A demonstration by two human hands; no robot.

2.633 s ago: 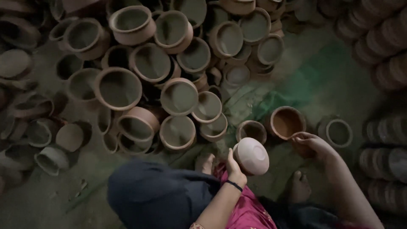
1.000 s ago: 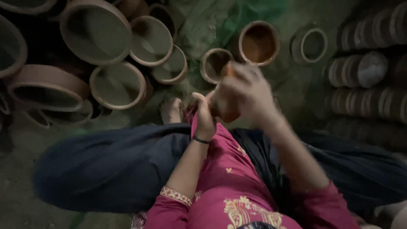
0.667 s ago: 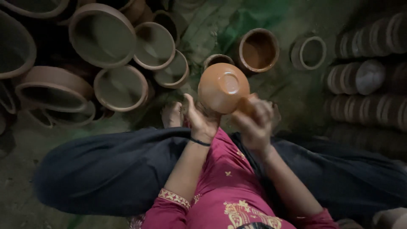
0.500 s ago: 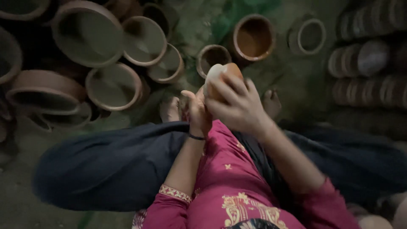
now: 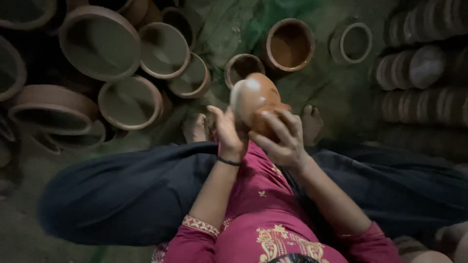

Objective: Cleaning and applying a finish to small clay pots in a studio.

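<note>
— Above the lap, what do the hands have?

— A small clay pot (image 5: 253,102), orange-brown and glossy. The left hand (image 5: 228,134) is pressed flat-fingered against its near left side, by the pale rim. The right hand (image 5: 280,139) cups it from below and from the right, fingers curled round the belly.

— So both hands are closed on it?

— Yes, both grip the same pot, touching it from opposite sides; neither is clearly nearer.

— Which way does the pot lie?

— Tilted. Its mouth faces left and a little toward the person, its rounded bottom points right and away, so its axis runs roughly across the body, between the two palms.

— And around it?

— Just beyond the pot, the person's bare feet (image 5: 312,122) on the floor (image 5: 331,92), which has a green smear. Past them stand three open pots: a small one (image 5: 242,68), a bigger one with an orange inside (image 5: 288,45), and a grey one (image 5: 352,43). Wide shallow bowls (image 5: 129,100) crowd the left; stacked pots on their sides (image 5: 419,63) line the right.
</note>
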